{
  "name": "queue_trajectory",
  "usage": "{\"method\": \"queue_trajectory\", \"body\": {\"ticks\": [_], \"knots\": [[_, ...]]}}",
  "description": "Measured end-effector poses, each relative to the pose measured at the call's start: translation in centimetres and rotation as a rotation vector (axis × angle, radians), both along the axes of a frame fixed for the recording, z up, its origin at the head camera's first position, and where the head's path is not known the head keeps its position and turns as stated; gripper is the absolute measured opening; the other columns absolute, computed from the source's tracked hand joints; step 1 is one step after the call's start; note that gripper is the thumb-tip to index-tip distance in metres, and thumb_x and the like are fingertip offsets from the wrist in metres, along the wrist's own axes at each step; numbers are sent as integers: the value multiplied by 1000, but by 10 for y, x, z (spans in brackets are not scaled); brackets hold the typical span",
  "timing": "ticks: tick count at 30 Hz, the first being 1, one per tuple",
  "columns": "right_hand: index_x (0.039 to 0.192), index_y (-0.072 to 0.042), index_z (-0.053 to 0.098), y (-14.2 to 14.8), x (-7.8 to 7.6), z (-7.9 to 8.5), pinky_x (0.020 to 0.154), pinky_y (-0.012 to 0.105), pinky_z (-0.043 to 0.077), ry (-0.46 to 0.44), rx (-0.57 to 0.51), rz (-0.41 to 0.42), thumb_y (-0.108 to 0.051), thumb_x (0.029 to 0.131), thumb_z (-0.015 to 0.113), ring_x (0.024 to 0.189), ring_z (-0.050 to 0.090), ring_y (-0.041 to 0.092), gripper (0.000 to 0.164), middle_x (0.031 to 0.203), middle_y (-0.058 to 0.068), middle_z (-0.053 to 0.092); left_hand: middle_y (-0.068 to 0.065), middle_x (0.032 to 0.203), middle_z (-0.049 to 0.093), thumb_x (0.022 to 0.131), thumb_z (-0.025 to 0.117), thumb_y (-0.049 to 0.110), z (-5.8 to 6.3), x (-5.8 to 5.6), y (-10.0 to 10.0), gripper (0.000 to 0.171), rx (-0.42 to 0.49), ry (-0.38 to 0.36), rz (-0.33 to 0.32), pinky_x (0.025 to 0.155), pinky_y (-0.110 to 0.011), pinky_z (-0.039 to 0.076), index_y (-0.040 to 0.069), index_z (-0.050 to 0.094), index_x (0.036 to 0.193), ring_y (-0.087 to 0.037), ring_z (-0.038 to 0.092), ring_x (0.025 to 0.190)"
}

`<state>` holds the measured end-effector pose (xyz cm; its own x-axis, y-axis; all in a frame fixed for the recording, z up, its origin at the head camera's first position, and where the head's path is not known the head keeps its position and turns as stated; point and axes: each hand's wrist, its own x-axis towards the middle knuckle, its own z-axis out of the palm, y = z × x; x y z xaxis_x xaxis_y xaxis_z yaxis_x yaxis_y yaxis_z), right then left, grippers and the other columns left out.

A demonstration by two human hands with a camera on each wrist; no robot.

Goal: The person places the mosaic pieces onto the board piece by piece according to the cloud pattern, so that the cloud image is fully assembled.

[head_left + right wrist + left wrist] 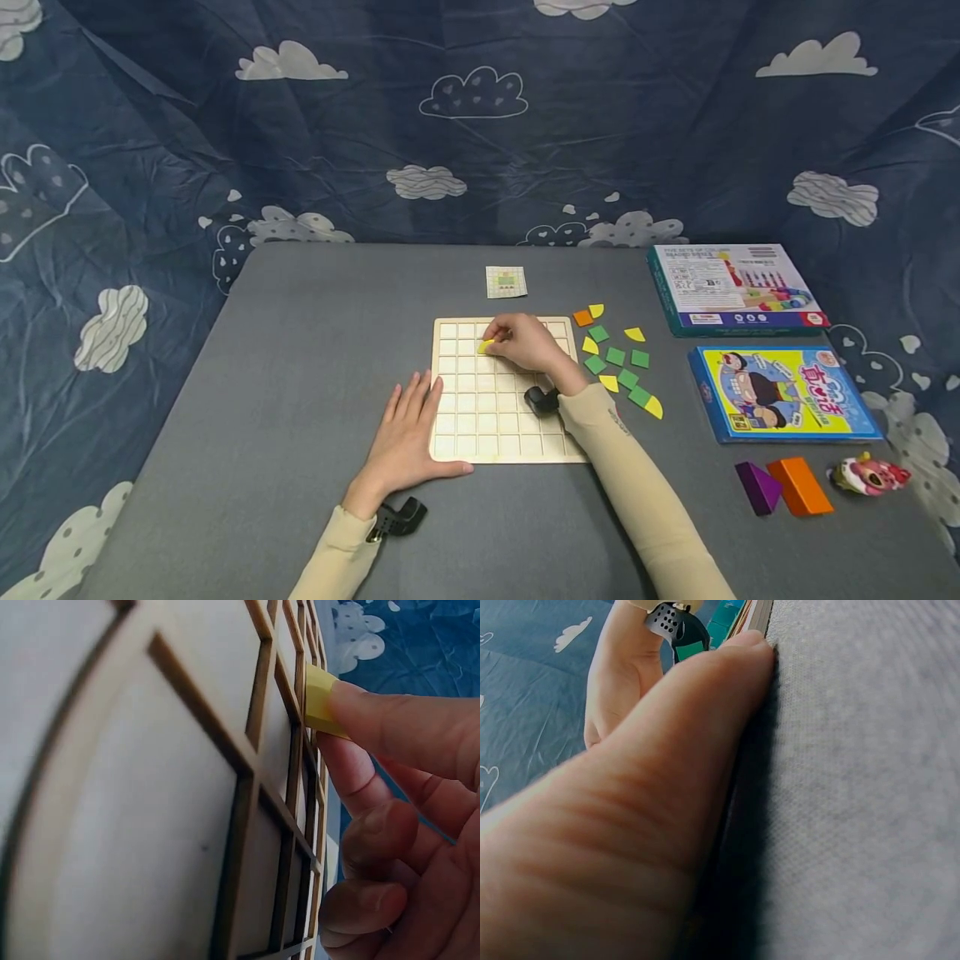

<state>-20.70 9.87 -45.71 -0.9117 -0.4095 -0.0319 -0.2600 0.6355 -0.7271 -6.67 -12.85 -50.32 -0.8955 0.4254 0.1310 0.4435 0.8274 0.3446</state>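
Observation:
A square wooden grid board (467, 403) lies on the grey table. Over its upper part my right hand (527, 343) pinches a small yellow tile (321, 701) between thumb and finger, right at the grid ridges. The other fingers of that hand curl in below it in the right wrist view. My left hand (405, 437) rests with straight fingers at the board's left edge, its thumb (697, 697) stretched along the near edge. Loose green squares (615, 357), yellow rounded tiles (634, 334) and an orange square (582, 317) lie right of the board.
Behind the board lies a small pattern card (506, 282). To the right are a white-topped box (738, 287), a blue and yellow box (783, 393), a purple block (759, 487), an orange block (800, 486) and a pink figurine (870, 475). A cloud-patterned curtain (480, 150) hangs behind.

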Motion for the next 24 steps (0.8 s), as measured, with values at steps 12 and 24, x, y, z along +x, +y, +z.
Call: {"method": "queue_trajectory", "body": {"ticks": [12, 24], "knots": [[90, -13, 74, -1, -3, 3, 67, 32, 42, -14, 79, 5, -12, 83, 74, 68, 53, 15, 7, 76, -3, 62, -16, 156, 8, 67, 57, 82, 1, 0, 0, 124, -33, -41, 10, 114, -43, -1, 4, 12, 152, -27, 1, 143], [98, -15, 77, 2, -2, 4, 75, 34, 48, -7, 111, 12, -17, 86, 72, 80, 61, 16, 13, 89, -2, 70, -16, 156, 9, 67, 56, 82, -1, -1, 0, 124, -39, -36, 13, 114, -43, -1, 4, 13, 152, -26, 0, 143]]}}
